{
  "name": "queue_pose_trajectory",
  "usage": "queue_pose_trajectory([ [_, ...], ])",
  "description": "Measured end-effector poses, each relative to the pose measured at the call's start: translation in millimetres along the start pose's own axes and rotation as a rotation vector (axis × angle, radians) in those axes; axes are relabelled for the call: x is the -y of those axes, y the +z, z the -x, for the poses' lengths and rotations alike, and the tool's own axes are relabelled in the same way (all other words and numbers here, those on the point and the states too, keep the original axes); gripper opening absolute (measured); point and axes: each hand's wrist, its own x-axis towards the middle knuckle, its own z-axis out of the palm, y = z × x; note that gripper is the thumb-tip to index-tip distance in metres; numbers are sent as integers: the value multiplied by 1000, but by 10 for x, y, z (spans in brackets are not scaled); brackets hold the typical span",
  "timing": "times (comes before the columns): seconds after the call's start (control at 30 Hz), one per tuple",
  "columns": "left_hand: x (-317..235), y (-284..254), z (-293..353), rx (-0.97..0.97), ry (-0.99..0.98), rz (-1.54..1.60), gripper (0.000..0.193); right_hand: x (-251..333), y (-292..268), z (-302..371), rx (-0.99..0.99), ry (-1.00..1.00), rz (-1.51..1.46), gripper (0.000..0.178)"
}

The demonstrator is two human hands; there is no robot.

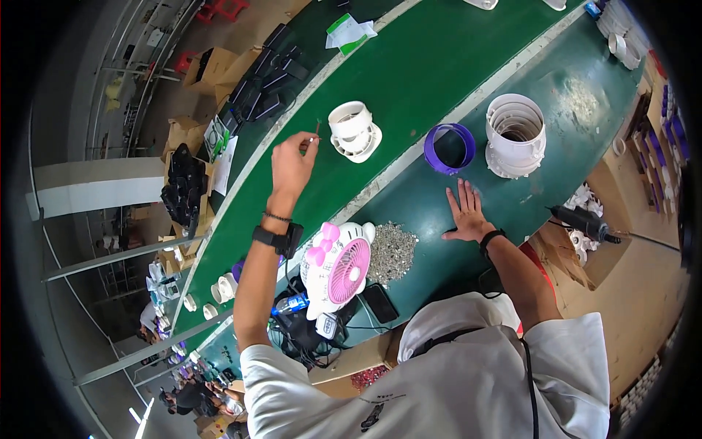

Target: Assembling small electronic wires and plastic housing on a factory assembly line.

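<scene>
My left hand (294, 162) is raised over the green conveyor belt (409, 80), its fingers pinched together. A thin reddish piece (317, 129) shows at the fingertips, too small to name. Just right of that hand, a white round plastic housing (354, 132) with a wider base stands on the belt. My right hand (466, 214) lies with spread fingers on the dark green worktable (439, 252), holding nothing. Beyond its fingertips is a purple plastic ring (450, 148). A stack of white plastic rings (515, 135) stands to the right of it.
Beside a pink and white desk fan (340, 269) lie a heap of small metal parts (393, 252) and a black phone (380, 303). A blue-labelled bottle (291, 304) and cables are nearby. At right hangs a black power screwdriver (581, 222) by a cardboard box (610, 197).
</scene>
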Motion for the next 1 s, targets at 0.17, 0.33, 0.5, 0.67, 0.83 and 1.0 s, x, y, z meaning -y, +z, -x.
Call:
queue_pose_trajectory([
  [0.17,-873,-265,510,-103,-38,342,12,-70,17,47,9,19,-8,142],
  [0.33,-1320,192,1273,8,32,413,11,-17,-5,-7,60,30,7,142],
  [0.5,-1073,1150,1991,169,123,264,34,39,-155,-41,123,42,27,142],
  [0.67,-1023,724,2148,243,195,235,41,142,-435,-86,267,66,30,128],
  [0.83,-1012,-465,1992,-103,145,129,27,457,-989,-4,349,145,57,79],
  [1.0,-371,-426,2366,-280,-178,51,35,989,-1539,-497,-115,-289,-383,46],
])
